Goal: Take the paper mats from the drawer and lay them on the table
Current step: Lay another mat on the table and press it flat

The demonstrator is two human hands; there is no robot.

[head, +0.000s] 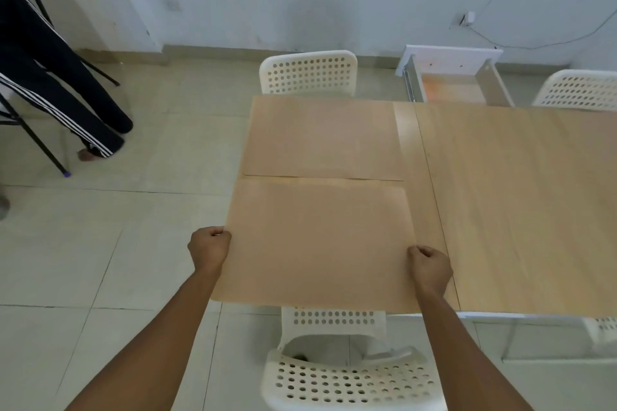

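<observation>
A tan paper mat (317, 243) covers the near left end of the wooden table (521, 203). My left hand (209, 247) grips its left edge and my right hand (430, 266) grips its right edge, both with fingers closed. A second paper mat (322, 137) lies flat just beyond it at the far left end of the table, its near edge meeting the first mat's far edge. The white drawer (454, 77) stands pulled open at the table's far side, with a tan sheet visible inside.
White perforated chairs stand at the near side (347, 377), the far side (309, 72) and the far right (577, 90). A person's legs in dark striped trousers (53, 77) sit on a black folding chair at the left. Tiled floor lies left of the table.
</observation>
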